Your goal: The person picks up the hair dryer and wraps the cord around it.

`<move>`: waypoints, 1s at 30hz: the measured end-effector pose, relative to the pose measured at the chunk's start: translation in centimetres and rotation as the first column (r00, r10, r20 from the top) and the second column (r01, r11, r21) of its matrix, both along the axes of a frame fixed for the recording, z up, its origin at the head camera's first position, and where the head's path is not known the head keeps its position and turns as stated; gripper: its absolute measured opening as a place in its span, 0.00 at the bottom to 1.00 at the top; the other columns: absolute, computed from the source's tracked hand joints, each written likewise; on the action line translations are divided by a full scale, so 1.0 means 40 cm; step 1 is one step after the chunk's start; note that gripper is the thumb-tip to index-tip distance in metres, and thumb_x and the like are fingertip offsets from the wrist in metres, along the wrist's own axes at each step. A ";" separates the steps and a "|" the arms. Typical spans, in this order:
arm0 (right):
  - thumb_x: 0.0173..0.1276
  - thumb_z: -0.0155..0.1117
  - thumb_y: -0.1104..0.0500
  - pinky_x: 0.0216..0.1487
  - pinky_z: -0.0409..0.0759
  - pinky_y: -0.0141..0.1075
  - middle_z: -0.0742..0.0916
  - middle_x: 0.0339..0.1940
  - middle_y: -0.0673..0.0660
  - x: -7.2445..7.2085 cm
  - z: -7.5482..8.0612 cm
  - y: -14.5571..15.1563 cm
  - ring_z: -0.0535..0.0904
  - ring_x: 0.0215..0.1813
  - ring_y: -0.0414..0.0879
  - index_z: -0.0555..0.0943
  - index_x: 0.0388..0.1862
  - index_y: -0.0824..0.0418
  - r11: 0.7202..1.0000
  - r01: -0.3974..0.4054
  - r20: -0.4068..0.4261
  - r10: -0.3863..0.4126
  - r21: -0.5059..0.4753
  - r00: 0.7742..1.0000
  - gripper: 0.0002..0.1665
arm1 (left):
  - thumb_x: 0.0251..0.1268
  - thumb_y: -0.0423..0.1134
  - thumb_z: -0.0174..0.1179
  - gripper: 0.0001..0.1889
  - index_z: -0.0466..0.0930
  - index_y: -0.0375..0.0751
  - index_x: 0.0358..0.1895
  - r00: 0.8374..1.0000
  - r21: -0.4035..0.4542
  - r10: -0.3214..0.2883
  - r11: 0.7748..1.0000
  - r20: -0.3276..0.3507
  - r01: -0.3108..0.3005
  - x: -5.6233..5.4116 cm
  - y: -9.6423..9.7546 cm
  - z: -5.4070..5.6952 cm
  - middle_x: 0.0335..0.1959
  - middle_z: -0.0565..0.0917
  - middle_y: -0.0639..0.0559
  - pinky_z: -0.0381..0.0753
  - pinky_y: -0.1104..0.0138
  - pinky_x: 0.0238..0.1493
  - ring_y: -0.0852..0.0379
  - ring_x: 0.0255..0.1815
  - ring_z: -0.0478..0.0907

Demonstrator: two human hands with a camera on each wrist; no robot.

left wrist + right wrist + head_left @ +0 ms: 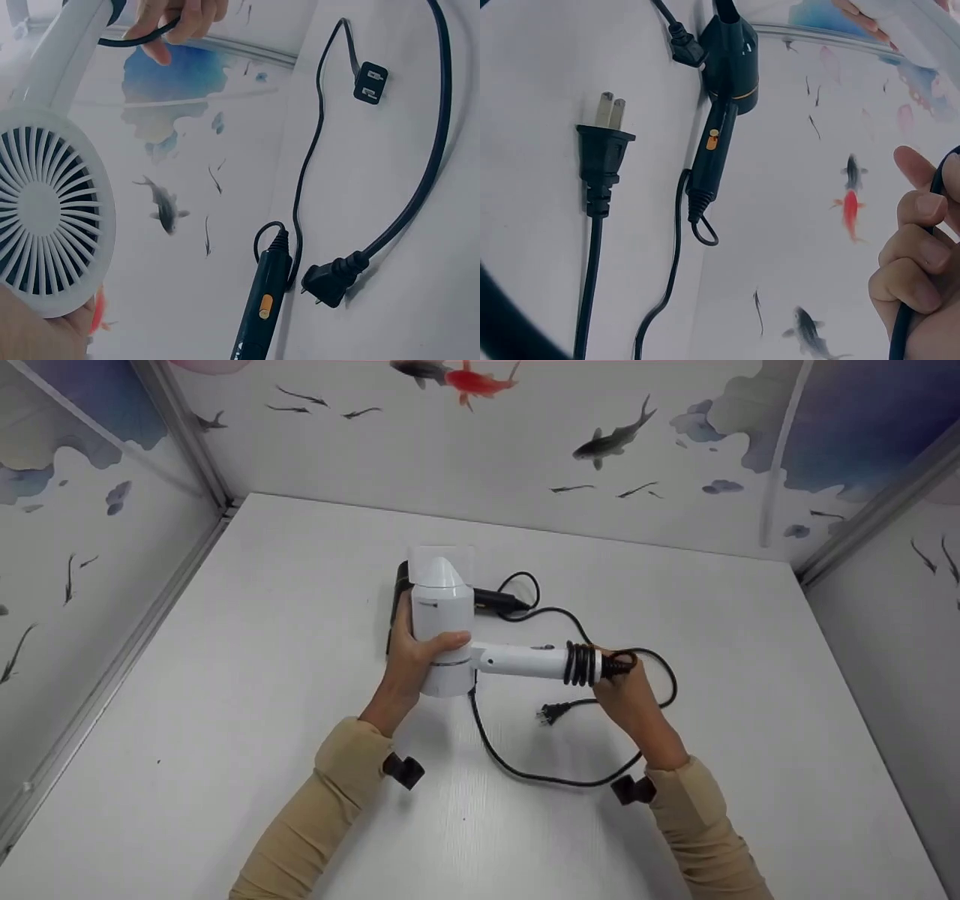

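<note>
A white hair dryer (442,619) with a flat nozzle (441,572) is held above the table, its handle pointing right. My left hand (409,656) grips the barrel, thumb across its upper side. In the left wrist view the round vented rear (82,172) shows. Black cord (579,664) is wound several times around the handle's end. There my right hand (628,694) holds the cord, its fingers curled around the cord (901,330) in the right wrist view. Behind the white dryer lies a black hair dryer (499,600), its head partly hidden.
On the white table (225,660), a two-pin plug (553,712) lies below the white handle. Another plug (686,46) is close to the black dryer's head. A loop of cord (555,778) hangs toward the front. Fish-patterned walls (525,457) enclose the table's back and sides.
</note>
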State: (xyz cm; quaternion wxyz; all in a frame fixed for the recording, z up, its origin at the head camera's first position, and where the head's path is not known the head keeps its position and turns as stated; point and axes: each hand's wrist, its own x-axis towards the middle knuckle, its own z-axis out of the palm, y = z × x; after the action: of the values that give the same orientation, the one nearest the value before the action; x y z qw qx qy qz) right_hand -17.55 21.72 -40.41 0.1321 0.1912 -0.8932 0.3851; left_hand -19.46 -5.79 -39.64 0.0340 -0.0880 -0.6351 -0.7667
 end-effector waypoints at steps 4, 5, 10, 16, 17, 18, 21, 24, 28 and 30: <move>0.70 0.51 0.65 0.28 0.64 0.36 0.75 0.18 0.54 0.017 -0.002 -0.020 0.62 0.22 0.42 0.79 0.28 0.66 0.992 0.076 0.039 -0.080 0.105 0.996 0.12 | 0.42 0.43 0.67 0.41 0.57 0.46 0.63 1.000 0.018 0.029 0.999 0.009 -0.029 0.002 0.004 0.005 0.47 0.75 0.49 0.74 0.62 0.45 0.54 0.45 0.73; 0.70 0.52 0.64 0.28 0.65 0.37 0.79 0.20 0.55 0.021 -0.002 -0.023 0.63 0.22 0.42 0.81 0.29 0.64 0.985 0.089 0.020 -0.093 0.148 0.995 0.12 | 0.42 0.43 0.67 0.41 0.57 0.46 0.63 0.999 0.019 0.038 0.999 0.007 -0.038 0.002 0.005 0.006 0.47 0.75 0.49 0.74 0.62 0.46 0.54 0.46 0.73; 0.68 0.56 0.60 0.19 0.61 0.32 0.85 0.22 0.55 0.027 -0.003 -0.032 0.60 0.17 0.38 0.85 0.29 0.58 0.956 0.089 -0.126 -0.056 0.278 0.990 0.12 | 0.44 0.42 0.67 0.41 0.56 0.46 0.64 0.995 0.004 0.096 0.995 0.005 -0.096 0.003 0.006 0.009 0.48 0.75 0.49 0.73 0.61 0.47 0.53 0.47 0.74; 0.66 0.60 0.57 0.18 0.57 0.28 0.76 0.16 0.50 0.026 -0.004 -0.036 0.58 0.17 0.36 0.84 0.32 0.61 0.950 0.049 -0.235 0.027 0.309 0.972 0.10 | 0.47 0.43 0.67 0.41 0.54 0.47 0.65 0.990 -0.021 0.140 0.990 0.008 -0.140 0.001 0.007 0.006 0.51 0.74 0.49 0.73 0.61 0.50 0.53 0.49 0.73; 0.67 0.59 0.57 0.18 0.58 0.28 0.75 0.15 0.50 0.025 -0.004 -0.037 0.59 0.18 0.36 0.84 0.33 0.62 0.948 0.039 -0.243 0.041 0.316 0.969 0.11 | 0.47 0.43 0.67 0.41 0.54 0.47 0.65 0.989 -0.023 0.145 0.989 0.003 -0.144 0.001 0.007 0.005 0.51 0.73 0.49 0.72 0.61 0.50 0.53 0.50 0.72; 0.67 0.59 0.57 0.19 0.58 0.28 0.76 0.16 0.50 0.026 -0.004 -0.038 0.60 0.18 0.36 0.84 0.34 0.62 0.947 0.031 -0.250 0.053 0.320 0.967 0.10 | 0.47 0.43 0.66 0.41 0.54 0.47 0.65 0.989 -0.025 0.150 0.988 0.001 -0.150 0.000 0.007 0.003 0.52 0.73 0.50 0.72 0.61 0.51 0.53 0.50 0.72; 0.67 0.59 0.58 0.19 0.60 0.28 0.78 0.17 0.50 0.028 -0.004 -0.038 0.63 0.19 0.36 0.85 0.39 0.61 0.945 0.019 -0.267 0.073 0.327 0.961 0.10 | 0.49 0.44 0.66 0.40 0.53 0.47 0.65 0.987 -0.024 0.162 0.986 -0.016 -0.162 -0.003 0.008 0.000 0.52 0.72 0.50 0.72 0.60 0.51 0.53 0.51 0.71; 0.66 0.59 0.60 0.19 0.63 0.27 0.81 0.19 0.50 0.028 -0.002 -0.036 0.65 0.18 0.35 0.85 0.41 0.61 0.941 0.014 -0.286 0.089 0.339 0.954 0.09 | 0.50 0.44 0.65 0.40 0.53 0.48 0.65 0.985 -0.033 0.170 0.985 -0.018 -0.171 -0.005 0.008 -0.003 0.53 0.72 0.50 0.72 0.60 0.51 0.53 0.52 0.71; 0.66 0.60 0.60 0.19 0.66 0.28 0.83 0.21 0.50 0.026 -0.002 -0.032 0.68 0.19 0.37 0.84 0.38 0.61 0.933 0.004 -0.305 0.113 0.360 0.945 0.08 | 0.52 0.44 0.66 0.41 0.50 0.48 0.66 0.980 -0.056 0.196 0.979 -0.025 -0.197 -0.010 0.000 -0.006 0.53 0.71 0.50 0.73 0.60 0.52 0.54 0.52 0.72; 0.64 0.62 0.60 0.20 0.69 0.28 0.84 0.22 0.50 0.027 -0.003 -0.030 0.71 0.20 0.37 0.85 0.36 0.61 0.932 -0.005 -0.316 0.128 0.363 0.940 0.07 | 0.52 0.44 0.66 0.42 0.48 0.49 0.67 0.973 -0.060 0.231 0.971 -0.022 -0.232 -0.016 -0.010 -0.008 0.54 0.71 0.50 0.73 0.61 0.53 0.54 0.52 0.72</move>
State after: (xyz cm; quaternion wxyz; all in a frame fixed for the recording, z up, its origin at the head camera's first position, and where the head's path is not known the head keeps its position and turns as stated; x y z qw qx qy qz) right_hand -16.46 20.51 -40.53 0.2313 0.3050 -0.9056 0.1829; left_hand -20.09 -6.19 -39.97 0.1251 -0.0204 -0.6644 -0.7366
